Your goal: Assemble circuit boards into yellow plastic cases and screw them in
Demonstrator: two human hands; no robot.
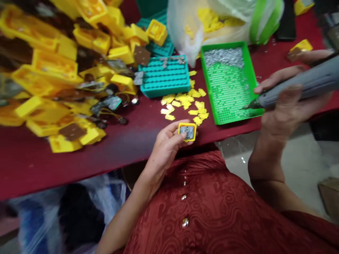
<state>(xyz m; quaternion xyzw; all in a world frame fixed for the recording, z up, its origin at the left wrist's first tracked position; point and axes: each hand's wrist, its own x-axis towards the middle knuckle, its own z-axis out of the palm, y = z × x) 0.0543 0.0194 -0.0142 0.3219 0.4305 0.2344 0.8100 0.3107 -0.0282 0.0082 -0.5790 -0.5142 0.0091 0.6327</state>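
Between the thumb and fingers of my left hand (169,139) is a small yellow plastic housing (195,132) with a grey part set inside it. I hold it just off the table's front edge. My right hand (288,91) is wrapped round a grey electric screwdriver (299,86). Its tip points left, over the near right part of a green tray (212,102). Small silver screws (224,57) lie heaped at the tray's far end, with a few scattered over its ribbed floor. Whether the bit carries a screw is too small to tell.
Yellow flat pieces (185,100) lie loose beside a teal ribbed tray (165,91). Many yellow housings (55,67) with wired parts are piled on the left. Behind the green tray stands a plastic bag (182,21) of yellow pieces. A dark phone-like slab (287,26) lies at right.
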